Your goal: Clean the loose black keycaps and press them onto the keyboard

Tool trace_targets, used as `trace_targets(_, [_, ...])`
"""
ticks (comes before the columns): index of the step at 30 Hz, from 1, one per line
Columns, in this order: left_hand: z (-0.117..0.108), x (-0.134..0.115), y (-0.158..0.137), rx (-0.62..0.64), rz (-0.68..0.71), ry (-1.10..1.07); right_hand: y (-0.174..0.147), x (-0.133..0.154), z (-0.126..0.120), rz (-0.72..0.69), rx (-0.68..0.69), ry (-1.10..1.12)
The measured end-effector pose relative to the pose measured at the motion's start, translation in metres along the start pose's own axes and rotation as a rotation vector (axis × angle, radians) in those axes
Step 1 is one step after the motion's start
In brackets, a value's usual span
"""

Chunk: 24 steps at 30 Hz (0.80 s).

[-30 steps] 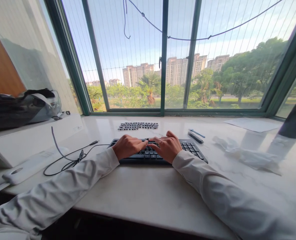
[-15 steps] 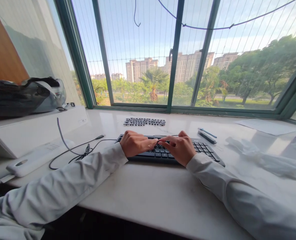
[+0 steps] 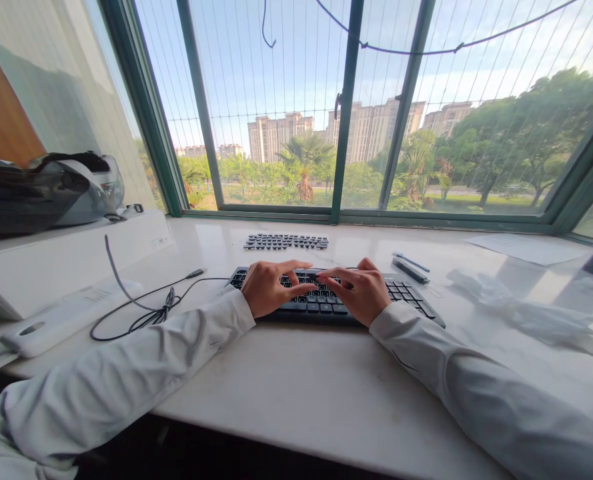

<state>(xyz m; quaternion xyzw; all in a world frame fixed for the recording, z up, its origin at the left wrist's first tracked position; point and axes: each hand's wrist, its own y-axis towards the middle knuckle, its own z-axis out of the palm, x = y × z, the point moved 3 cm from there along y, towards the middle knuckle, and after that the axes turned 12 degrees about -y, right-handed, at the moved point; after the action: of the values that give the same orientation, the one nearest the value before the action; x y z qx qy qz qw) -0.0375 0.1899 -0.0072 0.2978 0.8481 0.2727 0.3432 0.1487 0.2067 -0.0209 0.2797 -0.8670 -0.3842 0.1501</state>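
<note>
Your left hand is now spreading its fingers across the black keyboard; half a second ago it was curled tighter. So you're moving from pinching at one key to working the key rows. Your right hand is also resting on the keyboard's middle, fingers loosely bent, gripping nothing (fingertips nearly meeting the left's). The loose keycap sheet is lying just behind the keyboard, untouched.
</note>
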Motion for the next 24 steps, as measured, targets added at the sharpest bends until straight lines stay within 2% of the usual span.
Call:
trace_targets(4, [0.003,0.003,0.005,0.067,-0.075,-0.349,0.000,-0.002,-0.005,-0.049,-0.050,-0.009])
trace_targets(7, [0.007,0.004,0.006,0.088,-0.068,-0.485,-0.001,-0.003,-0.007,-0.112,-0.052,-0.025])
trace_targets(15, [0.007,0.009,0.004,-0.013,-0.207,-0.541,-0.001,-0.004,-0.004,-0.215,-0.096,-0.006])
trace_targets(21, [0.007,0.014,0.004,-0.030,-0.187,-0.487,-0.001,-0.002,-0.005,-0.209,-0.093,0.004])
trace_targets(24, [0.006,0.016,0.004,0.000,-0.155,-0.438,-0.001,0.000,-0.004,-0.209,-0.073,-0.007])
